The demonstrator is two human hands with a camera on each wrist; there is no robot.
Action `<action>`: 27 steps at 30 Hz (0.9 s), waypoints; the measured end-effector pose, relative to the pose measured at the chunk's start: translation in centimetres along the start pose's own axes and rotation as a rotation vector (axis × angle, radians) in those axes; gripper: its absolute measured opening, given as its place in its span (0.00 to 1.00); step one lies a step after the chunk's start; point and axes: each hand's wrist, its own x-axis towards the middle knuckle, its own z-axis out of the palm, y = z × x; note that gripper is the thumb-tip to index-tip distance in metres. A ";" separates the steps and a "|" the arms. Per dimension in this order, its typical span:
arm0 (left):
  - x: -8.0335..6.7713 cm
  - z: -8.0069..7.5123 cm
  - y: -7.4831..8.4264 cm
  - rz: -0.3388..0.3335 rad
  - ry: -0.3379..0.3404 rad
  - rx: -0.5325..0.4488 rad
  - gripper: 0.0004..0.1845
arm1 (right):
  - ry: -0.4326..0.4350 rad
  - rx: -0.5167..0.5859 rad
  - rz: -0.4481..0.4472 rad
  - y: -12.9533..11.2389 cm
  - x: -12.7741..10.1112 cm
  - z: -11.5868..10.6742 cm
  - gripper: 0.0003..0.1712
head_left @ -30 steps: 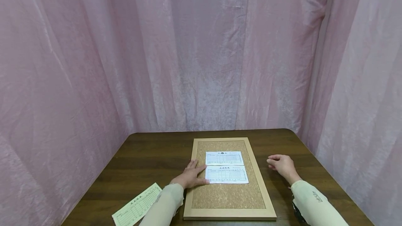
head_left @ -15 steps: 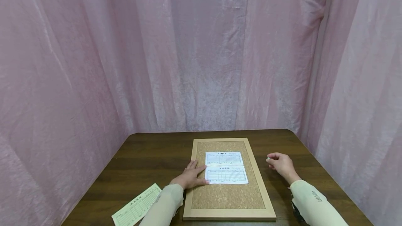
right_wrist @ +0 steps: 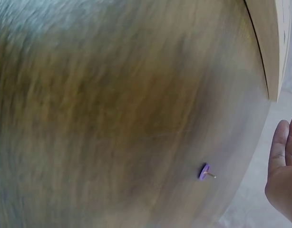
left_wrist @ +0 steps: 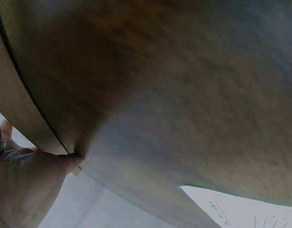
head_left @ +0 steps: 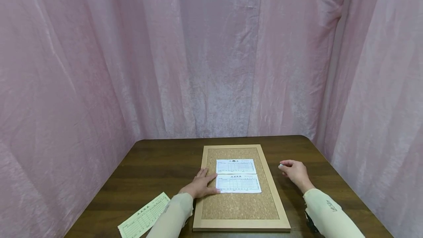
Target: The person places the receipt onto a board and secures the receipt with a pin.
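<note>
In the head view a wood-framed cork board (head_left: 240, 207) lies flat on the table. Two white printed slips, an upper slip (head_left: 236, 166) and a lower slip (head_left: 238, 184), lie on the cork one above the other. My left hand (head_left: 199, 186) rests spread on the board's left side, thumb and fingertip on the slips' left edges. Right of the board, my right hand (head_left: 296, 175) pinches a small pale thumbtack (head_left: 281, 165) between thumb and finger above the table. A purple thumbtack (right_wrist: 204, 171) lies on the tabletop in the right wrist view, its pin sticking out sideways.
A pale green printed slip (head_left: 143, 216) lies at an angle on the dark wooden table (head_left: 158, 161), partly covered by my left sleeve. Pink curtains (head_left: 211, 65) hang behind the table and along both sides.
My right hand has shifted slightly left, and the pale thumbtack now shows at its fingertips. The left hand, board and slips stay in place.
</note>
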 end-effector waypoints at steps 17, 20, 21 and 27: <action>-0.3 -0.3 0.4 -0.010 0.004 -0.023 0.43 | 0.000 0.019 -0.010 -1.8 0.0 1.6 0.15; -0.3 -0.3 0.4 -0.015 0.003 -0.028 0.43 | -0.003 0.030 0.004 -2.0 0.1 2.1 0.15; -0.3 -0.3 0.4 -0.016 0.003 -0.029 0.43 | -0.004 0.032 0.008 -2.1 0.1 2.2 0.15; -0.3 -0.3 0.4 -0.016 -0.002 -0.033 0.43 | -0.007 0.038 0.000 -2.4 0.2 3.0 0.13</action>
